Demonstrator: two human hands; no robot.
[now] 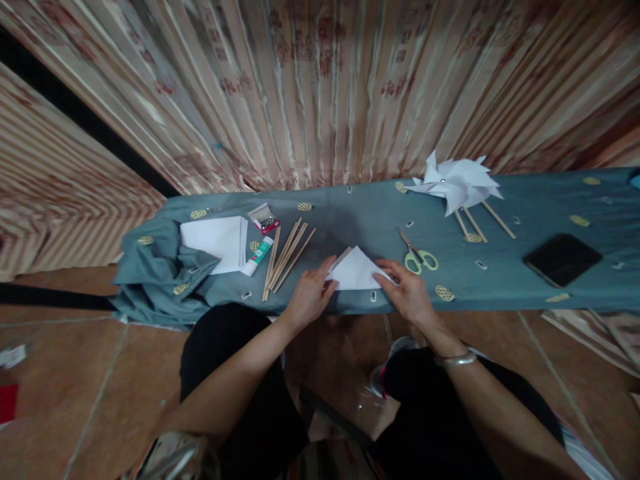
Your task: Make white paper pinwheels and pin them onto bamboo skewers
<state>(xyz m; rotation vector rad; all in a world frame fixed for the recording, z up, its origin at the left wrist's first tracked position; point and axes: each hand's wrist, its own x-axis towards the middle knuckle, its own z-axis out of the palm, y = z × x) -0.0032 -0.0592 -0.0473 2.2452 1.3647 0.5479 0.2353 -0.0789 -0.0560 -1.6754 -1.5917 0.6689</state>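
A white sheet of paper (354,270), folded into a triangle with its point away from me, lies near the table's front edge. My left hand (313,290) pinches its left corner between thumb and fingers. At the right corner, my right hand (406,287) grips the paper the same way. Scissors (417,257) with light green handles rest just beyond my right hand. Left of the paper lie several thin wooden sticks (287,257), a glue stick (259,256) and a small open red-and-white box (264,219) of small metal pieces.
A stack of white paper (217,243) sits at the left, partly under bunched cloth. Several white paper pinwheels (463,185) on sticks lie at the back right. A black phone (563,259) is at the right. Behind the cloth-covered table (360,200) hangs a pleated curtain (320,100).
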